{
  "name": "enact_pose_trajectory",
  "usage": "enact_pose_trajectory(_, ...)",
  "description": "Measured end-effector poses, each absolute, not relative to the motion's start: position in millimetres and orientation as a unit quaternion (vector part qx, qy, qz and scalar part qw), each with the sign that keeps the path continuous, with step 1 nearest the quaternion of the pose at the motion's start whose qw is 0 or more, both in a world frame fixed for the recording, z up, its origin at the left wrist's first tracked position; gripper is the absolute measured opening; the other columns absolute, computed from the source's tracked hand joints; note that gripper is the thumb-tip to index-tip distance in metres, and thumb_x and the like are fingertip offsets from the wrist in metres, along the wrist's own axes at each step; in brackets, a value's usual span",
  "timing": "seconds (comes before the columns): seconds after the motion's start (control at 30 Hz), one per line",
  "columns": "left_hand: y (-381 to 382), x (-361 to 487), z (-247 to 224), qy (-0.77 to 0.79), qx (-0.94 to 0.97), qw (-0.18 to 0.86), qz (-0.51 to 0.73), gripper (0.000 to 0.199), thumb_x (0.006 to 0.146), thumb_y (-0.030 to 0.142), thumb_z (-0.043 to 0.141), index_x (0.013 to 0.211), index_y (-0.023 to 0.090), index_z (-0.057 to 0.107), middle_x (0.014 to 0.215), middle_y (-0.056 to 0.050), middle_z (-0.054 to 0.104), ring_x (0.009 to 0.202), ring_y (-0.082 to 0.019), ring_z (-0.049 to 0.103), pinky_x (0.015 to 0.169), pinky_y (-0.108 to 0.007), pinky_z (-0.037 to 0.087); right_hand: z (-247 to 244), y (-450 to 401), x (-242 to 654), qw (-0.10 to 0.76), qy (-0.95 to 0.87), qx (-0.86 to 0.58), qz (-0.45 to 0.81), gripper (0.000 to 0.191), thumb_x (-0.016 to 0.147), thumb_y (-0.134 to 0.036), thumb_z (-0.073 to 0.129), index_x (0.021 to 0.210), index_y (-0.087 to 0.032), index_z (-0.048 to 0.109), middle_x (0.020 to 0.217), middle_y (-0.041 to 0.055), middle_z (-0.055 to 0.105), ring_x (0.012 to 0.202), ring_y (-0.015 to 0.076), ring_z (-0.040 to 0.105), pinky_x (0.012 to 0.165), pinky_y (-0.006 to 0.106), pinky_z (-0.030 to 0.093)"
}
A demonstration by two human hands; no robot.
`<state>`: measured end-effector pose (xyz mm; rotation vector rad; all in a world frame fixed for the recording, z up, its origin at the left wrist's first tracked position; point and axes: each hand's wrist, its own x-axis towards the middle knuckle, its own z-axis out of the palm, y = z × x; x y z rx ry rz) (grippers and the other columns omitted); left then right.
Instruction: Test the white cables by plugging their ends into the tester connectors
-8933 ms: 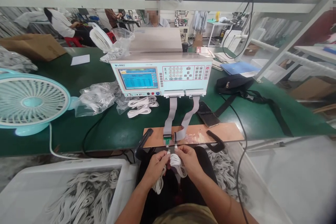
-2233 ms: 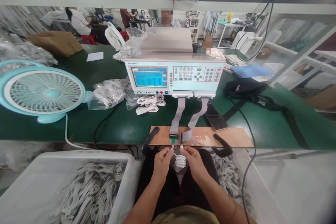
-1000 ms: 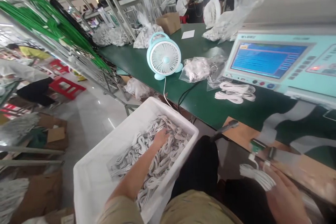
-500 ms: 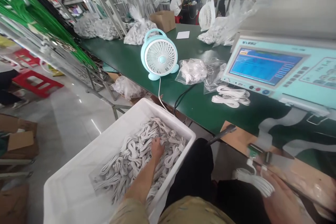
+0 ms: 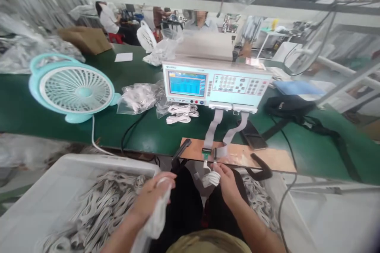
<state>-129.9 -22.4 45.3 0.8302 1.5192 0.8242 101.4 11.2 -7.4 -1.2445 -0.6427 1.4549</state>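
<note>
The left hand (image 5: 151, 197) is closed around a white bundled cable (image 5: 157, 213), blurred, held above the near right corner of the white bin (image 5: 53, 182), which is full of more white cables and sits low at the left, below the front edge of the green surface (image 5: 142, 138). The right hand (image 5: 227, 180) pinches the end of another coiled white cable (image 5: 211, 178) just below the front edge of a wooden board (image 5: 267, 158), where small connectors (image 5: 207, 152) hang at the ends of two grey ribbon cables (image 5: 212, 128) running down from the tester (image 5: 215, 85). The two hands are apart, with dark lap space open between them. Black handles (image 5: 181, 152) stick out at both ends of the board's near edge, close to each hand. On the surface, a blue fan (image 5: 74, 89) stands well left, a clear bag of cables (image 5: 139, 97) and two loose coils (image 5: 181, 112) lie left of the tester, and a phone (image 5: 252, 136) and black bag (image 5: 287, 106) lie right. More cables (image 5: 258, 201) pile at the person's right side. A bare strip of green runs between fan and board.
</note>
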Motion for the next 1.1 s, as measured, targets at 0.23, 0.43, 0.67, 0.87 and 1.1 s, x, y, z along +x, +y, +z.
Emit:
enact_pose_trajectory(0.23, 31.4, -23.6, 5.4, 0.557, 0.396, 0.647, 0.338, 0.042, 0.068, 0.053, 0.056, 0.081, 0.013, 0.064, 0.047, 0.003, 0.05, 0.035, -0.009, 0.042, 0.032, -0.018, 0.032, -7.7, 12.7, 105.4, 0.545, -0.279, -0.501, 0.611, 0.028, 0.065, -0.041, 0.065, 0.06, -0.015, 0.056, 0.053, -0.0037, 0.051, 0.049, 0.0091, 0.041, 0.051, 0.023, 0.033)
enact_pose_trajectory(0.43, 9.8, -13.5, -8.1, 0.554, 0.376, 0.611, 0.422, 0.025, 0.066, 0.04, 0.063, 0.065, 0.015, 0.061, 0.053, 0.004, 0.052, 0.045, -0.009, 0.047, 0.042, -0.018, 0.039, -8.2, -4.4, 101.1, 0.519, -0.349, -0.515, 0.586, 0.028, 0.07, -0.037, 0.059, 0.056, -0.018, 0.045, 0.051, -0.0063, 0.041, 0.049, 0.0082, 0.034, 0.049, 0.022, 0.029)
enact_pose_trajectory(0.67, -13.0, -1.6, -14.9, 0.474, 0.244, 0.748, 0.395, 0.039, 0.077, 0.056, 0.045, 0.073, 0.018, 0.054, 0.061, 0.002, 0.055, 0.036, -0.008, 0.043, 0.034, -0.021, 0.038, -14.6, -36.9, 203.1, 0.347, -0.559, -0.639, 0.4, 0.022, 0.076, -0.032, 0.05, 0.058, -0.019, 0.049, 0.055, -0.0031, 0.043, 0.055, 0.0121, 0.041, 0.053, 0.025, 0.032)
enact_pose_trajectory(0.87, -16.9, 21.1, -18.8, 0.495, 0.282, 0.723, 0.391, 0.036, 0.077, 0.054, 0.045, 0.074, 0.019, 0.052, 0.065, 0.002, 0.053, 0.044, -0.009, 0.045, 0.039, -0.021, 0.04, 0.1, -56.6, 208.6, 0.334, -0.614, -0.637, 0.325, 0.012, 0.078, -0.029, 0.052, 0.083, -0.02, 0.059, 0.082, 0.0052, 0.055, 0.071, 0.0173, 0.051, 0.067, 0.031, 0.04)
enact_pose_trajectory(1.1, -27.8, 32.3, -8.0, 0.524, 0.52, 0.571, 0.361, 0.035, 0.083, 0.049, 0.038, 0.103, 0.026, 0.055, 0.102, -0.003, 0.056, 0.094, -0.019, 0.053, 0.085, -0.029, 0.042, -0.5, -53.9, 156.4, 0.474, -0.459, -0.492, 0.568, 0.027, 0.069, -0.028, 0.063, 0.093, -0.019, 0.057, 0.083, -0.0003, 0.054, 0.076, 0.0149, 0.048, 0.07, 0.027, 0.039)
